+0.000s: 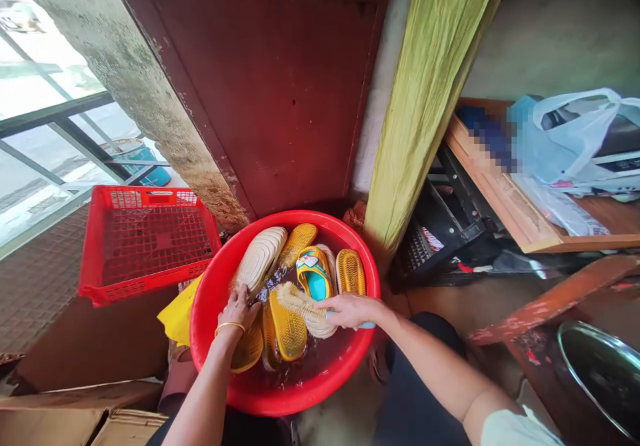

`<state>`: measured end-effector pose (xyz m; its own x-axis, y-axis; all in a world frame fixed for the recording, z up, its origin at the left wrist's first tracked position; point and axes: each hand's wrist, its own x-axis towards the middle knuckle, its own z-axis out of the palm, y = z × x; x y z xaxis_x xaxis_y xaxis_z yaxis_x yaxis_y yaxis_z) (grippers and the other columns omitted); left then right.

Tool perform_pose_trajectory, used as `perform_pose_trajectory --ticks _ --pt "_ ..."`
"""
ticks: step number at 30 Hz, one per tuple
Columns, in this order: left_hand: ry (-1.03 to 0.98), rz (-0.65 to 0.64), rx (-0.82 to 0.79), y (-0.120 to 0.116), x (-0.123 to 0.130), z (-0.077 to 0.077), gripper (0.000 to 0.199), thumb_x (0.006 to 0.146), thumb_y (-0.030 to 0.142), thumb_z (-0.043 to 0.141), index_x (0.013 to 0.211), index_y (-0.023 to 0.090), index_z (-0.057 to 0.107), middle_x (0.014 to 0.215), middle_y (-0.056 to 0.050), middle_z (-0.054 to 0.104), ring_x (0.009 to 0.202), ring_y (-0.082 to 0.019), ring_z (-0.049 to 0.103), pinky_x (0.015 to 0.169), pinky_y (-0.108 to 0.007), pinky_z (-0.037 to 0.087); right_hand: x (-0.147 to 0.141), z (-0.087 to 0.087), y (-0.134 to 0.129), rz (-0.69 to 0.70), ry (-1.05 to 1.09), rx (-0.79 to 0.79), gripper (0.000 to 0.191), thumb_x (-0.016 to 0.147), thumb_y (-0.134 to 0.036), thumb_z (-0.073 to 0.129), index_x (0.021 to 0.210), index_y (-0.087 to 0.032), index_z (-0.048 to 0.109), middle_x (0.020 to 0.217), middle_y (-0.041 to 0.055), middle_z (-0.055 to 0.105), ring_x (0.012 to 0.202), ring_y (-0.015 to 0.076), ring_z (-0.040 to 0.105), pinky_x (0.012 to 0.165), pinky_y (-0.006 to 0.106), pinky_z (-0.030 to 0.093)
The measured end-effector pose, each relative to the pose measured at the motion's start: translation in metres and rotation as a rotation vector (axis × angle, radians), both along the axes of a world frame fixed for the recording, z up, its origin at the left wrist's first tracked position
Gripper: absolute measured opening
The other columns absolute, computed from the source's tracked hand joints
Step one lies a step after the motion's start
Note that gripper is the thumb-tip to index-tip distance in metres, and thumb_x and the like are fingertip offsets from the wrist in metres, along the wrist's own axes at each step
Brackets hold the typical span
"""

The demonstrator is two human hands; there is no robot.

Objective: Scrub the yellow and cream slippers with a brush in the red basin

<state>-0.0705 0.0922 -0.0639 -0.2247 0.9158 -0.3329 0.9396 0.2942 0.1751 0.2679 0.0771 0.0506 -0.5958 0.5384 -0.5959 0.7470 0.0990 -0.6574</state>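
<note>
A red plastic basin (285,405) holds water and several slippers with yellow or cream soles. At its left side, my left hand (237,314) grips the near end of a cream-soled slipper (261,254), which is tilted with its ridged sole up. My right hand (347,311) is closed around the blue handle of a scrubbing brush (296,301). The pale bristles lie over a yellow slipper sole (290,334) in the middle. Behind the brush sits a yellow slipper with a turquoise inside (315,279). Another yellow sole (351,273) leans against the right wall.
A red crate (150,279) stands left of the basin, beside yellow plastic (180,313). Behind is a dark red door (280,99), with a yellow-green curtain (425,99) to its right. A wooden table (540,233) carries a plastic bag (575,139). Cardboard (55,426) lies front left.
</note>
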Motion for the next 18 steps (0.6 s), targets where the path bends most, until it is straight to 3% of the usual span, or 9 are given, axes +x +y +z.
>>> perform_pose_trajectory --ticks 2,5,8,11,13,16,18 --pt "0.038 0.017 0.055 0.004 0.003 0.004 0.063 0.093 0.046 0.045 0.148 0.016 0.043 0.154 -0.023 0.043 0.137 -0.04 0.049 0.104 -0.053 0.046 -0.001 0.004 0.003 0.017 0.068 -0.034 0.066 0.087 -0.026 0.056 0.152 -0.034 0.046 0.062 -0.007 0.059 0.046 0.0093 0.056 0.052 0.018 0.046" --pt "0.038 0.013 0.218 0.014 0.016 0.015 0.057 0.092 0.049 0.046 0.138 0.015 0.056 0.154 -0.022 0.044 0.141 -0.039 0.045 0.109 -0.052 0.044 0.004 0.016 0.006 -0.102 0.172 0.006 0.064 0.091 -0.03 0.056 0.154 -0.033 0.044 0.065 -0.0061 0.061 0.047 0.0086 0.055 0.052 0.018 0.044" --pt "-0.153 -0.093 0.377 0.015 0.036 0.021 0.054 0.092 0.047 0.046 0.135 0.017 0.058 0.145 -0.017 0.056 0.135 -0.033 0.053 0.111 -0.045 0.044 0.015 0.024 0.007 -0.217 0.161 0.076 0.06 0.093 -0.03 0.056 0.152 -0.031 0.047 0.062 -0.0061 0.059 0.048 0.0087 0.053 0.053 0.018 0.042" --pt "-0.469 -0.155 0.309 0.005 0.06 0.019 0.052 0.091 0.048 0.046 0.133 0.019 0.059 0.126 -0.012 0.07 0.117 -0.028 0.065 0.101 -0.04 0.052 0.026 0.025 0.004 -0.23 0.193 0.053 0.06 0.093 -0.029 0.056 0.153 -0.03 0.046 0.064 -0.0057 0.061 0.051 0.0093 0.054 0.054 0.018 0.042" --pt "-0.612 -0.143 0.273 0.001 0.079 0.015 0.058 0.089 0.05 0.049 0.139 0.019 0.053 0.123 -0.011 0.072 0.109 -0.026 0.07 0.092 -0.039 0.056 0.032 0.021 0.002 -0.299 0.177 0.158 0.06 0.095 -0.031 0.055 0.154 -0.027 0.044 0.072 -0.0033 0.066 0.055 0.01 0.056 0.057 0.019 0.042" --pt "-0.637 -0.061 0.341 0.006 0.11 0.012 0.067 0.088 0.048 0.056 0.147 0.018 0.043 0.129 -0.014 0.069 0.101 -0.025 0.072 0.086 -0.038 0.058 0.037 0.012 0.004 -0.406 0.066 0.319 0.06 0.097 -0.033 0.05 0.156 -0.023 0.041 0.089 0.0034 0.073 0.069 0.0144 0.065 0.065 0.022 0.046" --pt "-0.566 -0.023 0.331 0.015 0.13 0.012 0.068 0.087 0.045 0.06 0.147 0.016 0.043 0.126 -0.015 0.071 0.1 -0.027 0.073 0.086 -0.039 0.057 0.038 0.005 0.005 -0.396 0.005 0.359 0.064 0.096 -0.032 0.049 0.158 -0.023 0.036 0.104 0.0073 0.074 0.084 0.019 0.069 0.072 0.024 0.048"
